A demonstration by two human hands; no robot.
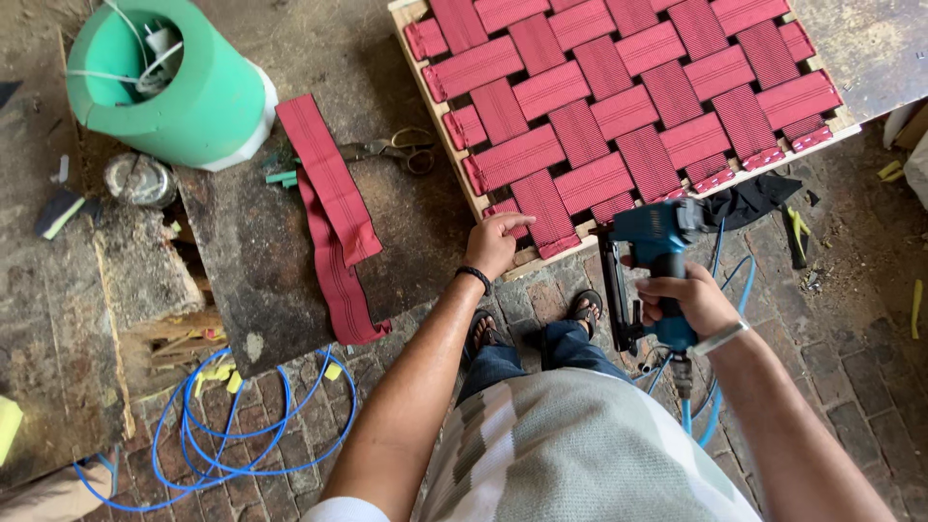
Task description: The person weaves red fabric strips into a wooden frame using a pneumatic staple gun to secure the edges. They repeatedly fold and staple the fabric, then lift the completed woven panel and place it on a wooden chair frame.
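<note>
Green cylindrical tub [179,87] at upper left of dark worktop [261,261], white cords inside; no readable label. Round metal tin [140,179] just below it. Loose strip of red webbing [333,217] draped over worktop edge, scissors [396,150] beside it. Blue hose [242,425] coiled on brick floor.

Wooden frame [435,106] at upper right, laced over-under with red ribbed webbing bands [619,106], ends folded at the rim. Near edge overhanging worktop.

Left hand [495,244] flat on frame's near corner, fingers spread across a band end. Right hand [691,300] wrapped tight around grip of blue pneumatic stapler [652,256], nose at frame's near edge; contact not discernible. Blue air line trailing below handle.
</note>
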